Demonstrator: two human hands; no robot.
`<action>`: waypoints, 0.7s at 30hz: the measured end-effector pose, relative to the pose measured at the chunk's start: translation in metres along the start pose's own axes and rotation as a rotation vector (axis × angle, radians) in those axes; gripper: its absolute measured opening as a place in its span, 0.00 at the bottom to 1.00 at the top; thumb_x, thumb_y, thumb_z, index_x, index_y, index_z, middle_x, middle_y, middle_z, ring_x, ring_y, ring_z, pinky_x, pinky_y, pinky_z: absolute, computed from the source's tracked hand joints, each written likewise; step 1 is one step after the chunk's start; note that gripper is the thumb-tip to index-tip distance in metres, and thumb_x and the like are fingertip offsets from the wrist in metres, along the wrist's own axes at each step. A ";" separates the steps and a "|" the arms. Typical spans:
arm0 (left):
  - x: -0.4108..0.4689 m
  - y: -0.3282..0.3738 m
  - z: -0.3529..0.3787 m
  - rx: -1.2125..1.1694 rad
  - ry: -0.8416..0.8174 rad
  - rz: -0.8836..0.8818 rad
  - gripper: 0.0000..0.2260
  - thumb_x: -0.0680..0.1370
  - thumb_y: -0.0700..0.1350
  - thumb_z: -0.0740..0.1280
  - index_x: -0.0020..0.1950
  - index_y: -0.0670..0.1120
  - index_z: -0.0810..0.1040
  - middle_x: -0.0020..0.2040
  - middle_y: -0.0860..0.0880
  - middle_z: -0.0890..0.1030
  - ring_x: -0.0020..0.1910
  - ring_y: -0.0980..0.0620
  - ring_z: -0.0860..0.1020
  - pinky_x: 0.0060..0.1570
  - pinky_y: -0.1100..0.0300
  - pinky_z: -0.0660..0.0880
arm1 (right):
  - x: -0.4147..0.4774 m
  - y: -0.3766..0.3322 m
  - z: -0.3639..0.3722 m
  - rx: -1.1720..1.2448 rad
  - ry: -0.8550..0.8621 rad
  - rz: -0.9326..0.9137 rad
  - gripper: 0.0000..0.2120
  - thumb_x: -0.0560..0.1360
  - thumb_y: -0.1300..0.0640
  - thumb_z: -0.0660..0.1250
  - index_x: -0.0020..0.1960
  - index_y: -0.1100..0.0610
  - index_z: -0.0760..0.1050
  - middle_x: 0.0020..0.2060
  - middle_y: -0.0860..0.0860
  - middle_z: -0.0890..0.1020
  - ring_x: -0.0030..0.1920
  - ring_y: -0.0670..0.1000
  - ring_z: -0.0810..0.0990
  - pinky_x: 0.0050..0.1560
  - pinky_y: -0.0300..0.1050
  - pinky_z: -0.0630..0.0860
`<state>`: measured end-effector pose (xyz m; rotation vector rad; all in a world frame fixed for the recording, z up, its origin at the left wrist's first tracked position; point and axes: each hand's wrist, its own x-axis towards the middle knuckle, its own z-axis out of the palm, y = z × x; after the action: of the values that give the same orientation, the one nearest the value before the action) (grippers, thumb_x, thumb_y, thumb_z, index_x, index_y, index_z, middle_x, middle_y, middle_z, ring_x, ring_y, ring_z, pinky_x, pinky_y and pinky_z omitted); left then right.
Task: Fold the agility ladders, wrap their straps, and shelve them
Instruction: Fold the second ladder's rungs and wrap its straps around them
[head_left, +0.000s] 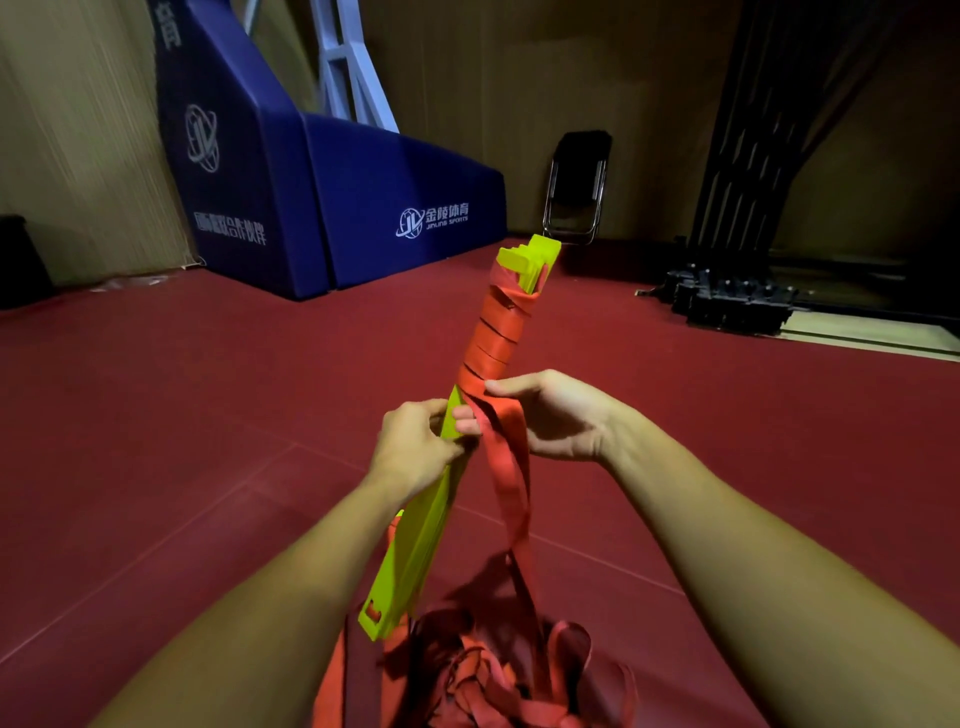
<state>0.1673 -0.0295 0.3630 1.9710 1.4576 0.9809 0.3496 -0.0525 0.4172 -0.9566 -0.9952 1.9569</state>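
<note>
A folded agility ladder (415, 545), a stack of yellow-green rungs, points away from me and upward. Red strap wraps (493, 343) cover its far half in several turns. My left hand (415, 447) grips the bundle at its middle, fingers curled round the rungs. My right hand (550, 415) pinches the red strap (511, 467) right where the wrapping ends. From there the strap hangs down to a loose tangled pile of red strap (493, 675) near my lap.
Dark red sports flooring (182, 415) spreads all around. A blue padded basketball-stand base (337, 197) stands at the back left. A folded black chair (576, 187) leans on the wooden wall. Black metal framework and weights (727, 296) sit at the right.
</note>
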 end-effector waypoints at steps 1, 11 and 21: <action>0.001 -0.001 0.000 -0.026 -0.002 0.001 0.08 0.69 0.42 0.75 0.43 0.53 0.83 0.32 0.57 0.82 0.34 0.59 0.78 0.41 0.55 0.77 | 0.000 -0.001 0.001 -0.010 0.030 -0.016 0.11 0.80 0.60 0.60 0.54 0.66 0.78 0.45 0.59 0.85 0.43 0.53 0.86 0.47 0.43 0.83; 0.004 -0.006 -0.001 -0.307 -0.102 -0.123 0.16 0.71 0.33 0.75 0.52 0.50 0.80 0.43 0.49 0.86 0.45 0.48 0.84 0.50 0.52 0.81 | 0.011 0.000 -0.001 -0.748 0.319 -0.337 0.06 0.80 0.68 0.62 0.56 0.63 0.68 0.33 0.54 0.79 0.28 0.47 0.74 0.30 0.39 0.70; -0.001 0.006 0.000 -0.417 -0.259 0.059 0.15 0.74 0.32 0.73 0.57 0.46 0.79 0.46 0.53 0.84 0.42 0.60 0.79 0.47 0.65 0.76 | 0.019 0.008 0.004 -1.007 0.387 -0.607 0.18 0.82 0.55 0.62 0.33 0.53 0.71 0.25 0.48 0.76 0.25 0.48 0.74 0.31 0.40 0.70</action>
<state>0.1702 -0.0323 0.3670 1.7618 0.9684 0.9250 0.3353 -0.0413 0.4062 -1.2669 -1.7993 0.6701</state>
